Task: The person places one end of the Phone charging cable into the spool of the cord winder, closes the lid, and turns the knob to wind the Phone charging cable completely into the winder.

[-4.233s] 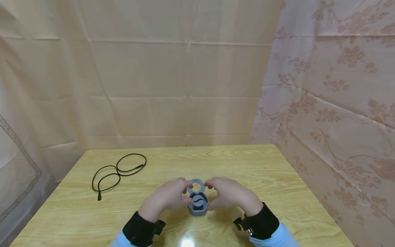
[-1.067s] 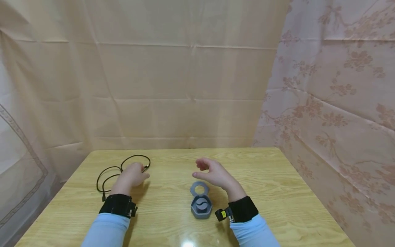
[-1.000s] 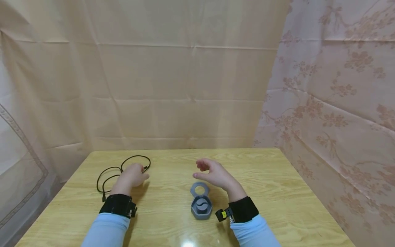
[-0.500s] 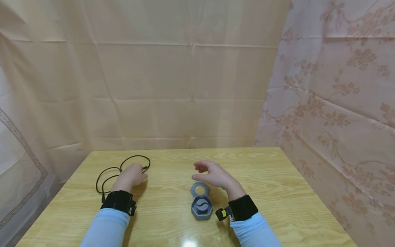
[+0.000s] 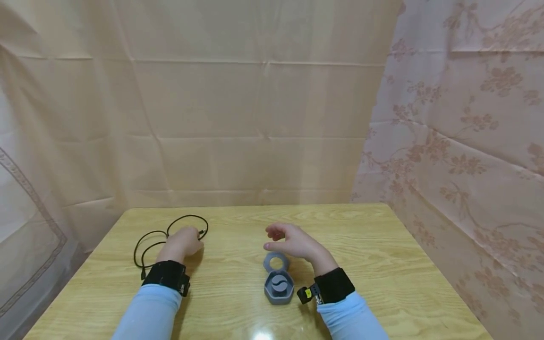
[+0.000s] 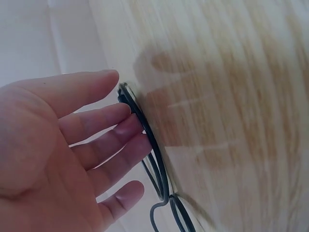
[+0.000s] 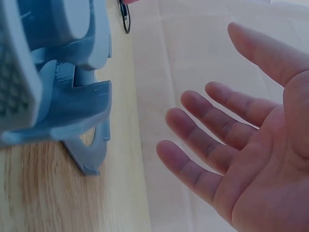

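My left hand is over a black cable that lies in loops at the table's left. In the left wrist view its fingers are relaxed and slightly bent, with the fingertips right at the cable; thumb and fingers are apart. Further right sits a grey hexagonal box, open at the top, with a round insert bearing an S-shaped slot. Its flat lid with a round hole lies folded back behind it. My right hand, fingers loosely spread, hovers above and beyond the lid, holding nothing.
The wooden table ends at a beige curtain behind and a floral curtain on the right. One cable plug points toward the near side, left of my left wrist.
Both hands were at the grey box earlier. My left hand has since gone left to the cable, and my right hand has drawn back from the box. Over the last second both barely move.
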Demonstrator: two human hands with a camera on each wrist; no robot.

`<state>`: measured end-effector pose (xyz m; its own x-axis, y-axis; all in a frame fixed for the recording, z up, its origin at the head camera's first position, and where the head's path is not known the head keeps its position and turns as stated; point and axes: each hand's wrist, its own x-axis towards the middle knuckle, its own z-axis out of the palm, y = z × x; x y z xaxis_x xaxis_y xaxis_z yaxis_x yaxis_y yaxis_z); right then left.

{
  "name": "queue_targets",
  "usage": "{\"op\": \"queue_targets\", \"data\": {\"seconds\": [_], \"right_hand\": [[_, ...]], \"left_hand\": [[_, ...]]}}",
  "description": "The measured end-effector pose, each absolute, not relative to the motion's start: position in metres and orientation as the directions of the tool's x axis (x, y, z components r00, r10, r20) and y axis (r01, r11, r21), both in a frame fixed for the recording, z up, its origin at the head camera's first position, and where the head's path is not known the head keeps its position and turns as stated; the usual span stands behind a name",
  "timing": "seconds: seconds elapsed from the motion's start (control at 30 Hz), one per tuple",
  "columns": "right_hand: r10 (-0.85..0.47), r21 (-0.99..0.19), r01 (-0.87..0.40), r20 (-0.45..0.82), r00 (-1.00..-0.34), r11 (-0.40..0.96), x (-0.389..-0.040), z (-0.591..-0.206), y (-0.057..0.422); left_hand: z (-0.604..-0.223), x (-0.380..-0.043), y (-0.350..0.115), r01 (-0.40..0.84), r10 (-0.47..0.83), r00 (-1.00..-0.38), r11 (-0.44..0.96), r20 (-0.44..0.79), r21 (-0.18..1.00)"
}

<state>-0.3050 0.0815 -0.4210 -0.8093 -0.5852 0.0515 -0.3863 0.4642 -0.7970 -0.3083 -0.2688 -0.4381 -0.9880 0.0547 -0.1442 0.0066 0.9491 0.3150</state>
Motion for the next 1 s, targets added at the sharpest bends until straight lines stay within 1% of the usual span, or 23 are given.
{"op": "queue_targets", "data": {"seconds": [0.17,0.43,0.53,0.8,1.0], "right_hand": [[-0.607,-0.796,-0.396,0.045,-0.793,0.459,-0.307,-0.42,0.08],[-0.612,-0.796,-0.385,0.023,-0.791,0.467,-0.308,-0.423,0.08],[-0.609,-0.797,-0.382,0.022,-0.793,0.468,-0.308,-0.424,0.081],[-0.576,-0.798,-0.368,0.033,-0.817,0.476,-0.304,-0.419,0.09],[-0.554,-0.803,-0.38,0.076,-0.829,0.459,-0.303,-0.416,0.098]], "left_hand": [[-0.438,-0.307,-0.271,0.003,0.057,-0.987,0.943,-0.15,0.333],[-0.442,-0.308,-0.273,0.0,0.056,-0.984,0.949,-0.171,0.315],[-0.441,-0.306,-0.275,0.008,0.068,-0.983,0.944,-0.171,0.329],[-0.424,-0.297,-0.287,0.007,0.062,-0.991,0.903,-0.115,0.43],[-0.411,-0.296,-0.294,0.015,0.03,-0.999,0.885,-0.026,0.466]]}}
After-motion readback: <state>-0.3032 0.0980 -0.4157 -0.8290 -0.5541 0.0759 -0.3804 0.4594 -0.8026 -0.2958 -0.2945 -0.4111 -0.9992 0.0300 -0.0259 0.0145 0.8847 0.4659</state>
